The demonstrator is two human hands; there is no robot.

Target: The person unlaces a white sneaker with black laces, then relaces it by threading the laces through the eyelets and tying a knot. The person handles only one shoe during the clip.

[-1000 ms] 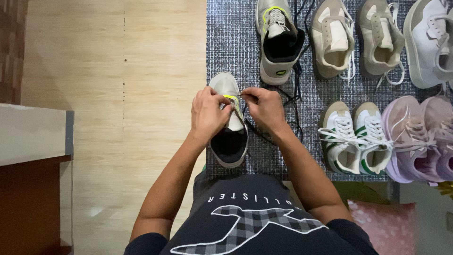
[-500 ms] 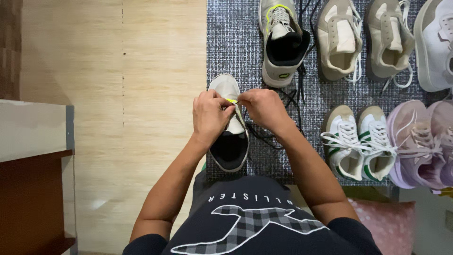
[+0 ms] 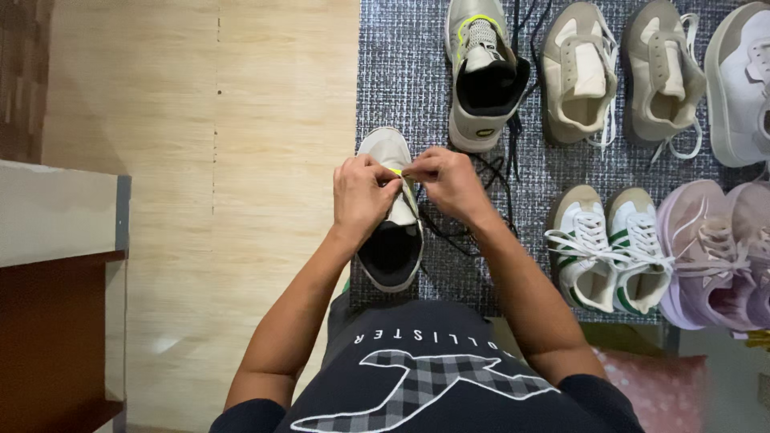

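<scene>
Sneaker (image 3: pixel 391 240), pale grey upper with black lining and a yellow-green accent at the tongue, lying at the left edge of a dark grey woven mat (image 3: pixel 401 80), toe pointing away from the person, heel nearest the body. Left hand (image 3: pixel 362 196) rests over the left side of the upper, fingers bent and pinching at the lacing area. Right hand (image 3: pixel 451 180) meets it from the other side, fingers pinched on the yellow-green bit at the tongue; what exactly is caught between the fingertips is too small to tell. Both hands touch the shoe and nearly touch each other.

Black lace (image 3: pixel 481 172), loose, trailing on the mat just right of the sneaker and under the right wrist.

Matching sneaker (image 3: pixel 484 76), same grey, black and yellow-green, lying farther up the mat, apart from the hands.

Pair of beige sneakers (image 3: pixel 622 72), side by side at the top of the mat, white laces loose.

White shoe (image 3: pixel 742 84), at the top right, partly cut by the frame.

Pair of white sneakers with green trim (image 3: pixel 613 248), laced, to the right of the right forearm.

Pair of lilac sneakers (image 3: pixel 714 252), at the right edge.

Wooden floor (image 3: pixel 241 160), pale, left of the mat.

Shelf unit (image 3: pixel 56 240), dark wood with a light top, at far left.

Pink cushion (image 3: pixel 658 385), lower right, beside the person's dark shirt.
</scene>
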